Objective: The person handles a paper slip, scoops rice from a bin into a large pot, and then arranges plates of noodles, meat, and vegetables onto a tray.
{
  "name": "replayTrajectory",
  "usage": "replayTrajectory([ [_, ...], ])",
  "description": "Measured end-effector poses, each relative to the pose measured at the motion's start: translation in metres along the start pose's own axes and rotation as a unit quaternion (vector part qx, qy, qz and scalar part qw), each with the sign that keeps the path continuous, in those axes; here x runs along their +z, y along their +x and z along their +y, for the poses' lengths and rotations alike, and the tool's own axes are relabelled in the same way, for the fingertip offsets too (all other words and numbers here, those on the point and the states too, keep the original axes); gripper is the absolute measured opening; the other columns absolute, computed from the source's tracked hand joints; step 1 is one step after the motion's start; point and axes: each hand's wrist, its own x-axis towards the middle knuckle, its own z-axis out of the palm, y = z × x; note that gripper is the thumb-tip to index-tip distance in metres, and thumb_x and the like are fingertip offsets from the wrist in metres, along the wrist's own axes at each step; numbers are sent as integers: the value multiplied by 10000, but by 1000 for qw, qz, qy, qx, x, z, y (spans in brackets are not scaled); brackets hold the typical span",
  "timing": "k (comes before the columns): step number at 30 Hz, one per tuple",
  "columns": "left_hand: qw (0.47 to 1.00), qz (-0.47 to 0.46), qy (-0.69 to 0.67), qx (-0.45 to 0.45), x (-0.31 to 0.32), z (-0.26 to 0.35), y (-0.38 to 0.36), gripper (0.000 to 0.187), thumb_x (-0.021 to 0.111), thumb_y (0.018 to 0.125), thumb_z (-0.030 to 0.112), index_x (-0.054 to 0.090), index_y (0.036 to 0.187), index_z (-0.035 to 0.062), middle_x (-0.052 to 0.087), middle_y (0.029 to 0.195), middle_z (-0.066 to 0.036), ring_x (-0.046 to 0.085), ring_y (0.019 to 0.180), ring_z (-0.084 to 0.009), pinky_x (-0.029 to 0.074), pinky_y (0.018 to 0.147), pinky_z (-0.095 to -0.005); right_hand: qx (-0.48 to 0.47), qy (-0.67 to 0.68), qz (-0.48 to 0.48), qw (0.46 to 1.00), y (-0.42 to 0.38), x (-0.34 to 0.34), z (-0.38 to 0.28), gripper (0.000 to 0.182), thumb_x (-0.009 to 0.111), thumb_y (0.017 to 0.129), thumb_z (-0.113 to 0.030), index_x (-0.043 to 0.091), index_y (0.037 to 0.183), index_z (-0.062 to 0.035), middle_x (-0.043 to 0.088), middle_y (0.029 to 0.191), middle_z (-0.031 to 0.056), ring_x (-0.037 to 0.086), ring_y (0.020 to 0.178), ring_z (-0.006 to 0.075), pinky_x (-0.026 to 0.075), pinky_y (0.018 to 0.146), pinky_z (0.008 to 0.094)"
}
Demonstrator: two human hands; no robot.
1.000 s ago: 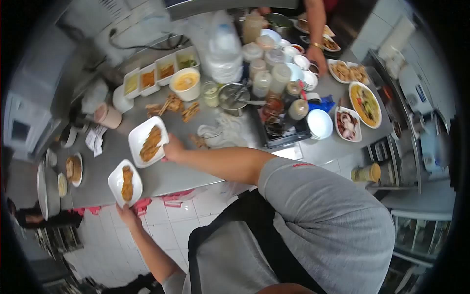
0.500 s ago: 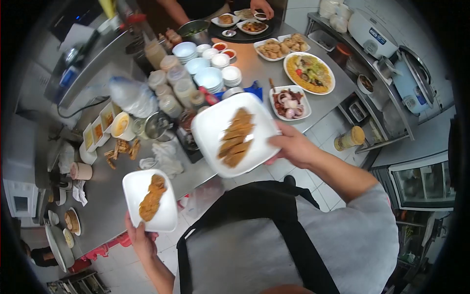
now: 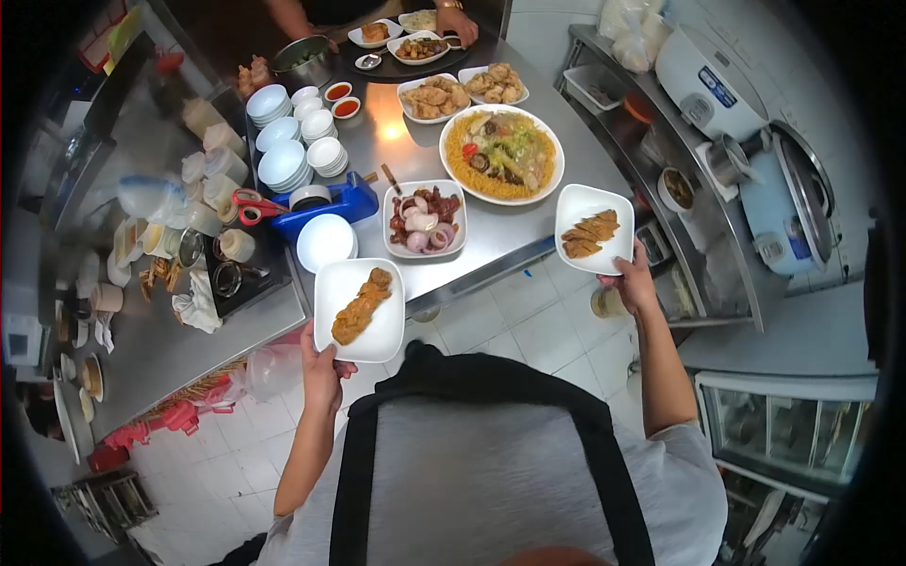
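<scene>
My left hand (image 3: 326, 370) grips the lower-left edge of a white square plate (image 3: 387, 335), thumb on the rim. On this plate lies an elongated browned, fried-looking piece of food (image 3: 361, 307). Out to the right, my right hand (image 3: 634, 276) holds the lower-right edge of a second white plate (image 3: 578, 204), which carries sliced browned food (image 3: 590, 234). Both plates are held up in the air in front of the counter. Beyond the left plate is a square dish (image 3: 389, 222) of dark glazed pieces and onion rings. My fingers beneath the plates are partly hidden.
A large plate of yellow noodles with toppings (image 3: 502, 154) stands on the steel counter (image 3: 491, 243). Stacked bowls (image 3: 285, 165), red scissors (image 3: 250, 207) and sauce cups (image 3: 345, 107) are at left. Another person's hand (image 3: 457, 23) touches a tray (image 3: 406, 68). Shelves (image 3: 698, 236) stand right.
My right hand has carried its plate away to the right, apart from the left one. The left plate has moved right and forward in view. My view has turned toward the right.
</scene>
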Motion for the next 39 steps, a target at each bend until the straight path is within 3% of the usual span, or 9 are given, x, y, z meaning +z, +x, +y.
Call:
replayTrajectory([
  [10,997,67,-5,44,66,29,49,481,357,836,18,249,1300,85,576,853,-116,514,458,-112,389,380,-191,46,4,-16,999,183,-72,15,484,398,888,-64,271,1349,-136,531,1124,122,609,837,236,555,604,325],
  [17,992,110,-16,63,106,54,80,486,357,834,16,257,1302,99,577,840,-113,504,439,-113,380,371,-191,82,-51,-75,992,263,-63,-24,433,364,925,-121,281,1350,-138,533,1118,109,601,829,206,559,610,311],
  [24,976,186,-38,106,146,55,83,458,363,840,19,272,1284,85,572,820,-110,504,448,-115,371,374,-187,128,-125,-146,973,298,-53,-55,415,360,932,-157,297,1340,-110,605,882,108,591,534,192,537,486,299],
  [27,965,230,-43,114,172,54,81,444,403,835,60,297,1266,73,569,783,-83,508,462,-108,373,383,-196,81,-355,-143,920,304,-63,-75,384,398,925,-210,385,1286,-78,597,750,89,561,494,159,485,451,276],
  [28,963,237,-43,118,175,49,81,435,405,837,65,302,1260,68,570,782,-84,507,472,-107,380,389,-196,-31,-487,-83,869,305,-59,-87,367,447,908,-222,452,1233,-53,574,672,60,536,500,131,444,459,265],
  [31,952,270,-66,131,197,45,75,434,404,838,64,300,1260,64,568,769,-85,508,474,-108,388,395,-197,-252,-364,-100,891,357,-50,-96,335,455,904,-177,475,1207,-37,579,688,51,529,535,123,441,504,257],
  [34,942,296,-86,136,217,37,64,431,397,840,65,296,1260,61,564,756,-84,508,472,-109,388,393,-195,-67,-60,-229,969,400,25,-105,363,442,868,-48,418,1226,6,593,862,129,590,675,174,500,630,271],
  [36,935,316,-91,131,229,33,56,435,392,840,64,290,1263,58,562,750,-86,509,468,-109,387,391,-194,94,-49,-252,962,418,78,-109,477,399,846,12,260,1302,34,537,1049,218,595,863,286,524,733,326],
  [39,931,331,-94,124,236,35,46,443,353,842,26,276,1278,60,564,789,-98,509,474,-105,380,392,-190,209,13,-286,935,426,119,-107,460,371,841,34,259,1286,47,503,1100,244,579,914,321,528,782,371],
])
